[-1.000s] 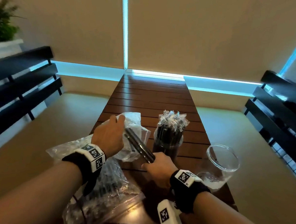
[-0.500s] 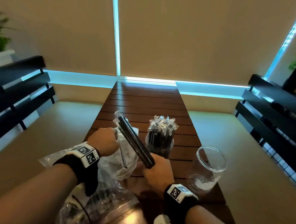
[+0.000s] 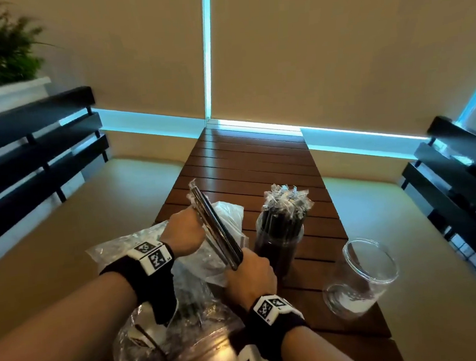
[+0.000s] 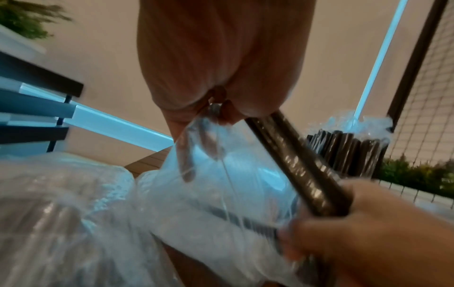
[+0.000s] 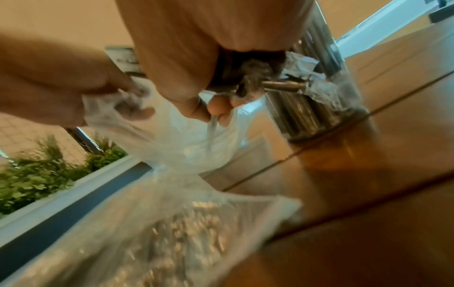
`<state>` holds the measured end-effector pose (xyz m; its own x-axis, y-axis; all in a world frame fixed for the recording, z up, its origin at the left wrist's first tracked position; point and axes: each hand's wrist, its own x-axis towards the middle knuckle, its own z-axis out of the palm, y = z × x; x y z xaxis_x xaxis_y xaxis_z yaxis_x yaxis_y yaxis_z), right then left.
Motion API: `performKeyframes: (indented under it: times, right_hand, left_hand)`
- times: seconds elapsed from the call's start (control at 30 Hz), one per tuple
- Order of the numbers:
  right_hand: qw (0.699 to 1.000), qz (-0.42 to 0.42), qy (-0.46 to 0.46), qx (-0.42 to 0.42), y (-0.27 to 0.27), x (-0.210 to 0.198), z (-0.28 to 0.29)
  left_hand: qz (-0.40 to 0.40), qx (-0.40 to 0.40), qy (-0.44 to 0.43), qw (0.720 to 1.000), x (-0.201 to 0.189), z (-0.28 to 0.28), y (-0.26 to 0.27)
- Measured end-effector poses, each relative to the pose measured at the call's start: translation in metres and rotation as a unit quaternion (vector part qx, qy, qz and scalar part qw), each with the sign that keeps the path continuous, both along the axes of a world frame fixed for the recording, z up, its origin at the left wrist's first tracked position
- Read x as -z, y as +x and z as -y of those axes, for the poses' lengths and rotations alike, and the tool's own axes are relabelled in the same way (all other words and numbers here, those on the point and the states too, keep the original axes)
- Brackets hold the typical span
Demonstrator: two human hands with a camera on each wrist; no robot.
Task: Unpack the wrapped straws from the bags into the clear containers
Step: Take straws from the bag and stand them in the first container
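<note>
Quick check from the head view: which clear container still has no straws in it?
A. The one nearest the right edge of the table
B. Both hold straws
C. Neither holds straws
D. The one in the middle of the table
A: the clear container near the right edge shows only see-through walls, while the middle container is packed with upright wrapped straws.

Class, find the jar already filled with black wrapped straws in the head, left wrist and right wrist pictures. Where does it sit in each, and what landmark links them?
Head: the full jar stands at centre, right of the right hand.
Left wrist: right of centre, near the edge.
Right wrist: upper right, behind the fingers.
Shared landmark: the handful of straws gripped by the right hand.
</note>
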<state>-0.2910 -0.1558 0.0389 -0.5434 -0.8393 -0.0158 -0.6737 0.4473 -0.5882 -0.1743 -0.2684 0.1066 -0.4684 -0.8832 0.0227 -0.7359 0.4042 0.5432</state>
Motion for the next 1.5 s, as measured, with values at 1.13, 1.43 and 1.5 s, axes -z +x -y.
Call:
performKeyframes:
  times: [1.13, 1.43, 1.5]
  right_hand:
    - [0.951, 0.177, -0.224, -0.117, -0.036, -0.158, -0.016]
    - [0.804, 0.516, -0.287, -0.074, -0.051, -0.141, -0.033]
    - [0.718, 0.643, -0.264, -0.04, -0.052, -0.143, -0.028]
  left_hand:
    - [-0.515, 0.103, 0.195, 0.829, -0.152, -0.067, -0.072]
    - [-0.586, 0.07, 0.051, 0.806, -0.187, -0.063, -0.065]
    - [-0.583, 0.076, 0.017, 0.808, -0.192, -0.067, -0.068]
